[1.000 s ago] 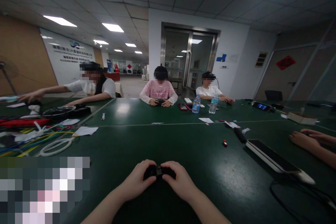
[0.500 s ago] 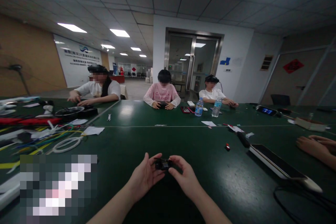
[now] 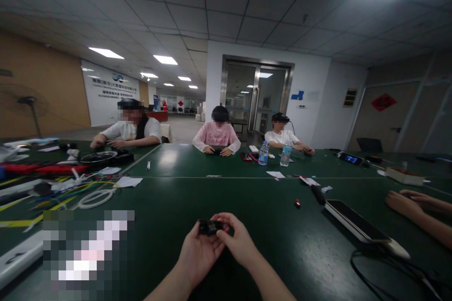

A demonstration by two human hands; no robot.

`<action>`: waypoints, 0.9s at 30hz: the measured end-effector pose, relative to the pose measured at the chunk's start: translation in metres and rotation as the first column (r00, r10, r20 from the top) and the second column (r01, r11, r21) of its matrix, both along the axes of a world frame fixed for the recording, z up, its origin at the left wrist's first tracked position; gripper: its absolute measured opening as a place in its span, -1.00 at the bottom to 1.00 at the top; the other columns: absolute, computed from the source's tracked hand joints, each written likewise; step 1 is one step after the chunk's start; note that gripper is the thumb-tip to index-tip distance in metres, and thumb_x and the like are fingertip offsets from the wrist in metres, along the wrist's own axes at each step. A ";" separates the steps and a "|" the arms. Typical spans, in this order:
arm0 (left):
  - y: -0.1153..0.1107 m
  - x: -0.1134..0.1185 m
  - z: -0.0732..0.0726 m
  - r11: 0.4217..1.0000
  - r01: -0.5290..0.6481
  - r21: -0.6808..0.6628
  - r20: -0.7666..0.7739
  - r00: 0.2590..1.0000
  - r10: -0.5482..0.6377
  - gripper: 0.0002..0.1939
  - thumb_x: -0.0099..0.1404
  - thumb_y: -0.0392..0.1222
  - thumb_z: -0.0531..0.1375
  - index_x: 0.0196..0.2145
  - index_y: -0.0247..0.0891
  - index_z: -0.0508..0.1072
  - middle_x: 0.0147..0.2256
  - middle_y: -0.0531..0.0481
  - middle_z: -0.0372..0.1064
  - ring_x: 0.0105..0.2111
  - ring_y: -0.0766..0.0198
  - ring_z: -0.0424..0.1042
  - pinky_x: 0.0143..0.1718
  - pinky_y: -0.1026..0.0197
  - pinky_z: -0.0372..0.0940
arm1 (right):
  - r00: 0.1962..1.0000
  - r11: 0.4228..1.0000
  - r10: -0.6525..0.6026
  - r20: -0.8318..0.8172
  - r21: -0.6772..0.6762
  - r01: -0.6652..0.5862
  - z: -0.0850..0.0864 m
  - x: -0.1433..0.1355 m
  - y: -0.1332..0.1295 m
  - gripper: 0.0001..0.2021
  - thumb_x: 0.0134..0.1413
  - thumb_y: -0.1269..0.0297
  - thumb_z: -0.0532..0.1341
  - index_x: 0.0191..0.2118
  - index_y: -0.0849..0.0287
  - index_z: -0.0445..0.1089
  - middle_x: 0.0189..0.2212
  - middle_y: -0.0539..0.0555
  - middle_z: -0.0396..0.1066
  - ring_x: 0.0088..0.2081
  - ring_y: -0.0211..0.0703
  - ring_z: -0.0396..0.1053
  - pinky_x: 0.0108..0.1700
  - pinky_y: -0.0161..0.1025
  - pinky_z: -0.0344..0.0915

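Palm up and loosely opened, the left hand cradles a small black device at its fingers; the right hand closes thumb and fingers on the end nearest it. The device looks light, stiff and perhaps slippery, best gripped by its ends.

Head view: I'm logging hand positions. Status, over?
Left hand palm-up beneath small black object. Right hand pinching its right end. Small red object lies apart, ahead right.
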State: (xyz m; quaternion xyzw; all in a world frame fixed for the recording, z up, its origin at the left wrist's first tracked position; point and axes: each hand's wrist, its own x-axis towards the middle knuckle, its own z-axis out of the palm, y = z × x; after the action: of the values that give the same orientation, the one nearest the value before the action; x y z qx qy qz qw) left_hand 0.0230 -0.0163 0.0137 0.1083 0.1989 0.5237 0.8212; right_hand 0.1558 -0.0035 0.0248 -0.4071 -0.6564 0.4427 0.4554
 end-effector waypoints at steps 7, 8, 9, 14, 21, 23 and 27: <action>-0.001 0.005 0.001 0.992 -0.089 -0.092 -0.014 0.996 0.088 -0.56 0.29 -0.03 -0.12 -0.02 -0.36 0.24 -0.26 -0.23 0.41 -0.32 0.14 0.46 -0.29 0.13 0.31 | 0.999 0.999 -0.036 0.027 0.010 0.036 -0.011 0.000 -0.007 -0.59 -0.16 0.48 0.15 -0.08 0.10 0.30 -0.11 0.04 0.38 0.00 -0.09 0.28 0.10 -0.09 0.12; -0.001 0.007 0.000 0.989 -0.101 -0.107 -0.023 0.995 0.099 -0.58 0.30 -0.05 -0.13 -0.01 -0.34 0.24 -0.29 -0.20 0.41 -0.36 0.16 0.46 -0.32 0.14 0.31 | 0.998 0.999 -0.032 0.050 0.010 0.031 -0.012 0.000 -0.008 -0.58 -0.15 0.48 0.15 -0.07 0.09 0.30 -0.10 0.04 0.38 0.00 -0.09 0.27 0.10 -0.08 0.12; 0.000 0.009 -0.002 0.987 -0.110 -0.116 -0.032 0.994 0.107 -0.59 0.30 -0.07 -0.13 -0.01 -0.32 0.23 -0.32 -0.17 0.41 -0.39 0.18 0.45 -0.34 0.16 0.31 | 0.997 1.000 -0.031 0.072 0.006 0.030 -0.013 0.000 -0.010 -0.57 -0.15 0.48 0.14 -0.06 0.07 0.30 -0.10 0.03 0.37 0.00 -0.08 0.27 0.10 -0.08 0.12; 0.001 0.015 -0.011 0.982 -0.131 -0.133 -0.053 0.991 0.125 -0.63 0.29 -0.09 -0.09 -0.06 -0.33 0.27 -0.41 -0.14 0.42 -0.45 0.20 0.43 -0.40 0.20 0.30 | 0.989 0.999 -0.040 0.141 -0.009 0.042 -0.013 0.001 -0.016 -0.55 -0.15 0.48 0.13 -0.05 0.01 0.31 -0.07 0.00 0.34 0.03 -0.07 0.24 0.11 -0.09 0.10; -0.003 0.013 -0.007 0.981 -0.113 -0.157 -0.016 0.994 0.111 -0.70 0.28 -0.13 -0.06 -0.15 -0.32 0.31 -0.43 -0.10 0.41 -0.47 0.22 0.44 -0.41 0.22 0.31 | 0.976 0.997 -0.061 0.209 0.058 0.050 -0.013 0.002 -0.015 -0.59 -0.15 0.48 0.12 -0.11 -0.01 0.34 -0.16 0.00 0.36 -0.07 -0.05 0.29 0.02 -0.11 0.18; -0.002 0.014 -0.005 0.979 -0.115 -0.170 -0.049 0.993 0.109 -0.71 0.28 -0.11 -0.06 -0.21 -0.33 0.32 -0.45 -0.10 0.40 -0.51 0.24 0.42 -0.44 0.23 0.30 | 0.968 0.997 -0.049 0.246 0.070 0.033 -0.012 0.001 -0.016 -0.60 -0.17 0.49 0.12 -0.14 -0.02 0.36 -0.22 0.00 0.37 -0.17 -0.07 0.32 -0.06 -0.13 0.23; -0.001 0.014 -0.008 0.979 -0.095 -0.178 -0.047 0.995 0.088 -0.68 0.28 -0.07 -0.09 -0.31 -0.34 0.33 -0.50 -0.07 0.38 -0.56 0.27 0.39 -0.51 0.26 0.29 | 0.971 0.993 -0.025 0.237 0.120 -0.004 -0.011 0.001 -0.018 -0.62 -0.15 0.51 0.10 -0.17 0.01 0.37 -0.14 0.02 0.33 -0.14 -0.10 0.30 -0.04 -0.16 0.22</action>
State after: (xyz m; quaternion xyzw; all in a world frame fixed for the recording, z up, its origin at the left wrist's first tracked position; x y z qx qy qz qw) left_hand 0.0371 -0.0171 0.0061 0.0344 0.2662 0.5387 0.7986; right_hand 0.1565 -0.0215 0.0140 -0.4325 -0.7295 0.3482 0.3995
